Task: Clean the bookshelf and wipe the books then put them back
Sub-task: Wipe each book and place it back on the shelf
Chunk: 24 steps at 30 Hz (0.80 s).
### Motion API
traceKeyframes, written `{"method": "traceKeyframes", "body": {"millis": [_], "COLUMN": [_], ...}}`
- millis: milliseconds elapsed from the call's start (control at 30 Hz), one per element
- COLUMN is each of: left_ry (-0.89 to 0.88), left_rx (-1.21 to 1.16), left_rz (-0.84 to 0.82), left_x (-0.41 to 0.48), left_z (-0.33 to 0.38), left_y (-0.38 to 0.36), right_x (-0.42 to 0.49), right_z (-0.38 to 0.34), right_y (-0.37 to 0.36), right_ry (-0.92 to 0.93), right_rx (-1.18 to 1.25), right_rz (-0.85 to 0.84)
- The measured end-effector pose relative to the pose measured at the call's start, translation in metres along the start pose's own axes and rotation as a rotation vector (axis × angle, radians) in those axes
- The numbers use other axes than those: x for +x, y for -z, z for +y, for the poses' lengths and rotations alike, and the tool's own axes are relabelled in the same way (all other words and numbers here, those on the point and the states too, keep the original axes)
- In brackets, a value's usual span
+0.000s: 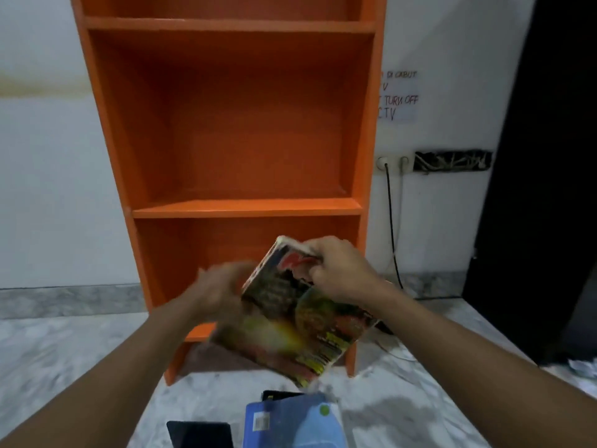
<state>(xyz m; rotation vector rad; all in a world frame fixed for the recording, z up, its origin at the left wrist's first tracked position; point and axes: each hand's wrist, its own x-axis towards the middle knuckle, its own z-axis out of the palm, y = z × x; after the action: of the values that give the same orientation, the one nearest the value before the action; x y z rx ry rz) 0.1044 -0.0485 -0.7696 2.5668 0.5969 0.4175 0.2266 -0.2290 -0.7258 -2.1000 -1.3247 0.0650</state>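
You seem mid-wipe: right hand (339, 273) clamps the book (290, 321); left hand (223, 292) too blurred to tell. Next, set it on the bookshelf (245, 206).

shelves (247, 206) bare (book (290, 315) blocks lowest)

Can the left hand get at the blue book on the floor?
Likely yes: the blue book lies on the floor below the left hand, nothing between them. The hand is blurred beside the held book.
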Motion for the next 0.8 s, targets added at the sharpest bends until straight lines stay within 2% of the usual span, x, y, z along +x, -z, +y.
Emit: {"method": "traceKeyframes", "body": {"millis": [33,100,167,300,367,433,533,600,633,767,800], "left_ry": [-0.001,0.03,0.05,0.112,0.119,0.137,0.107,0.082,0.07,0.07,0.054], "left_rx": [-0.131,-0.355,-0.452,-0.543,-0.649,-0.807,-1.018,-1.09,-1.112,-1.172,-1.178], "left_rz": [-0.165,-0.294,-0.203,0.018,0.115,0.181,0.185,0.164,0.172,0.177,0.157], "left_x": [-0.005,-0.011,-0.01,0.0,-0.002,-0.004,-0.007,-0.008,-0.008,-0.009,-0.01], "left_z": [0.004,0.007,0.005,0.002,0.002,-0.001,-0.007,-0.007,-0.007,-0.012,-0.013], "left_y": [-0.008,-0.025,-0.031,-0.017,-0.009,0.001,0.015,0.022,0.024,0.031,0.034], "right_x": [0.0,0.0,0.003,0.009,0.01,0.01,0.009,0.01,0.013,0.029,0.033], "right_z": [-0.001,0.0,0.004,0.015,0.026,0.04,0.049,0.052,0.052,0.039,0.033], "right_y": [-0.003,-0.008,-0.011,-0.007,-0.007,-0.01,-0.019,-0.024,-0.027,-0.031,-0.03], "right_ry": [0.018,0.041,0.069,0.093,0.088,0.01,-0.247,-0.347,-0.353,-0.345,-0.346], "right_rx": [-0.046,-0.067,-0.065,-0.259,-0.302,-0.102,0.5,0.759,0.788,0.859,0.877], "right_rz": [-0.038,-0.041,0.11,0.558,0.721,0.686,0.351,0.122,0.081,0.185,0.166]}}
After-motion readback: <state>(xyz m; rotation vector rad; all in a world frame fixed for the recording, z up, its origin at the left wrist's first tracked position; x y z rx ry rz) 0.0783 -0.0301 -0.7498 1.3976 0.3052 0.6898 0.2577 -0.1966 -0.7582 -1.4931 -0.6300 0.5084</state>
